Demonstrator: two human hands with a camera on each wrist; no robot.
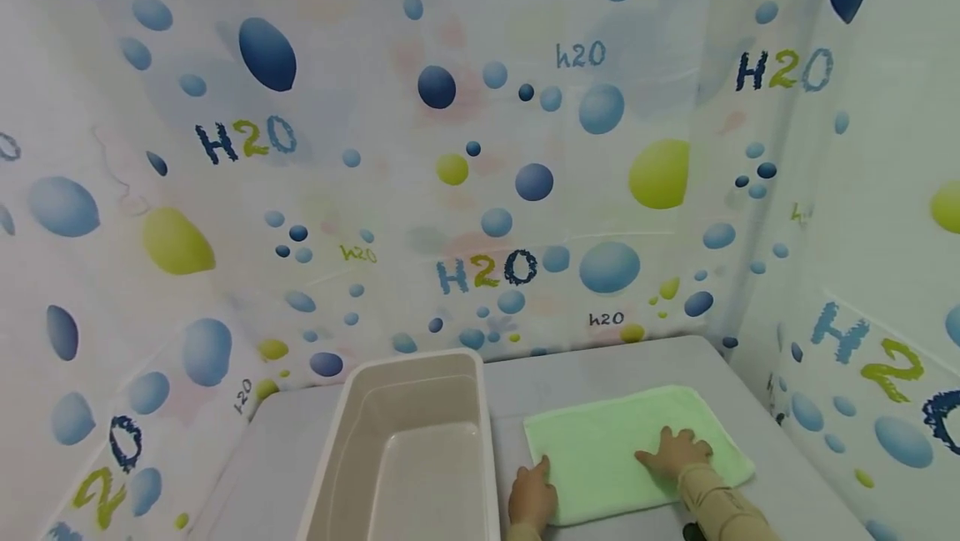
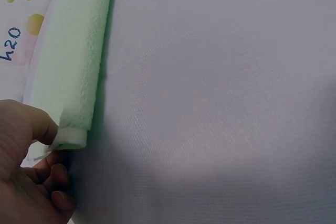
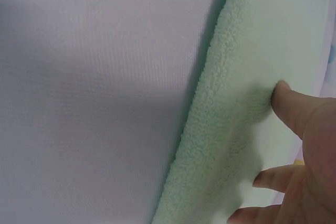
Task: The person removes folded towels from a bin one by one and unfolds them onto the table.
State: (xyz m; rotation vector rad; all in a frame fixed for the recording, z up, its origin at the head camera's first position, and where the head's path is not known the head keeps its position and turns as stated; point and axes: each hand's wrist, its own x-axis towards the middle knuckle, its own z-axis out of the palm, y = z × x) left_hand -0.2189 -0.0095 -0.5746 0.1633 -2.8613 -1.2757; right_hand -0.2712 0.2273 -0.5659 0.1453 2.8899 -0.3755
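Observation:
A light green towel (image 1: 600, 449), folded into a rectangle, lies on the pale table to the right of a beige basin. My left hand (image 1: 532, 494) is at the towel's left end; in the left wrist view this hand (image 2: 26, 161) pinches the folded edge, the thumb on top and other fingers curled below. My right hand (image 1: 677, 453) rests on the right part of the towel with its fingers spread. In the right wrist view, fingertips of the right hand (image 3: 310, 156) touch the fluffy towel surface (image 3: 226, 114).
The deep beige basin (image 1: 427, 474) stands left of the towel, cut off by the lower frame edge. Around the table (image 1: 247, 466) hangs a white sheet (image 1: 420, 216) printed with coloured drops and H2O lettering. A small dark object (image 1: 693, 532) shows beside the right wrist.

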